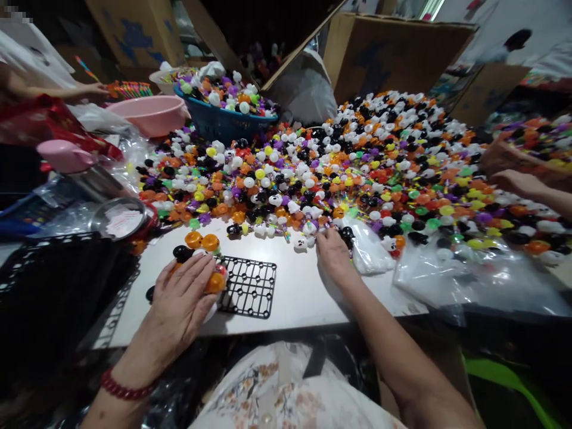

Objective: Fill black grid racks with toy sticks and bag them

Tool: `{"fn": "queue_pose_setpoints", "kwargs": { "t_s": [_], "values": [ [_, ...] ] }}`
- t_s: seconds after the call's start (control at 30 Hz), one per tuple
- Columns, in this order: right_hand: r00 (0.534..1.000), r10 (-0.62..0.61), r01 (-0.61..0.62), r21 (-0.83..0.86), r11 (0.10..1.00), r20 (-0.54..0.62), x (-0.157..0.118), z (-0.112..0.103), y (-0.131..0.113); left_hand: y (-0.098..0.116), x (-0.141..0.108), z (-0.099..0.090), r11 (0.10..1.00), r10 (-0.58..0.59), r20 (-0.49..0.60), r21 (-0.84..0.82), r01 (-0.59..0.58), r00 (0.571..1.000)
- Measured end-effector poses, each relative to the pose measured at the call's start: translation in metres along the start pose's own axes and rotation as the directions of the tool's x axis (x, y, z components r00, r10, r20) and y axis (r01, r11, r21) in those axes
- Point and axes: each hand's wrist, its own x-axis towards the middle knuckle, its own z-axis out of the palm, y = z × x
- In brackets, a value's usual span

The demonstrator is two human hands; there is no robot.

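A black plastic grid [252, 288] lies on the white tabletop [297, 301]. My left hand [181, 298] rests over its left part, fingers stretched out over several orange and black toy pieces [211, 242]; some are hidden beneath the palm. At the near edge of a big heap of small coloured toys [286, 173], my right hand [333, 253] has its fingers bent down beside a white ghost-faced piece [301, 241]. Whether those fingertips grip anything is hidden. A clear plastic bag [369, 247] lies just right of that hand.
Stacked black grids [49, 304] stand at the left, near a round metal tin [120, 218] and a pink-lidded flask [74, 161]. Behind are a pink basin [152, 113], a full blue basin [218, 119] and cardboard boxes [388, 56]. Other people's arms reach in at both sides.
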Motion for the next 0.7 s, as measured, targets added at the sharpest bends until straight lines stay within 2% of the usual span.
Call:
{"fn": "queue_pose_setpoints", "kwargs": {
  "t_s": [0.07, 0.17, 0.27, 0.33, 0.4, 0.47, 0.5, 0.6, 0.7],
  "values": [
    [1.000, -0.023, 0.023, -0.010, 1.000, 0.005, 0.004, 0.005, 0.005, 0.001, 0.001, -0.001, 1.000, -0.018, 0.007, -0.007, 0.018, 1.000],
    [0.999, -0.040, 0.040, 0.054, 0.998, 0.005, 0.006, 0.003, -0.004, 0.007, 0.002, -0.006, 0.999, -0.042, 0.032, -0.006, 0.042, 0.999],
    [0.999, -0.039, 0.036, 0.272, 0.961, 0.002, 0.000, -0.003, -0.029, 0.012, 0.004, -0.010, 0.999, -0.050, 0.069, 0.007, 0.049, 0.996],
    [0.996, -0.039, -0.007, 0.527, 0.850, 0.076, -0.006, -0.008, -0.054, 0.014, 0.004, -0.012, 0.998, -0.056, 0.086, 0.012, 0.055, 0.995],
    [0.980, -0.090, -0.080, 0.758, 0.647, 0.180, -0.011, -0.008, -0.085, 0.014, 0.005, -0.013, 0.998, -0.065, 0.093, 0.010, 0.065, 0.994],
    [0.961, -0.159, -0.133, 0.880, 0.455, 0.227, -0.011, -0.002, -0.117, 0.015, 0.006, -0.013, 0.997, -0.072, 0.095, 0.007, 0.072, 0.993],
    [0.954, -0.184, -0.150, 0.907, 0.393, 0.237, -0.010, 0.002, -0.132, 0.014, 0.006, -0.014, 0.997, -0.073, 0.096, 0.007, 0.073, 0.993],
    [0.940, -0.220, -0.188, 0.932, 0.308, 0.262, -0.001, 0.018, -0.162, 0.014, 0.007, -0.014, 0.998, -0.068, 0.097, 0.011, 0.067, 0.993],
    [0.927, -0.218, -0.226, 0.920, 0.321, 0.304, 0.006, 0.023, -0.173, 0.015, 0.007, -0.014, 0.998, -0.060, 0.098, 0.005, 0.060, 0.993]
  ]
}}
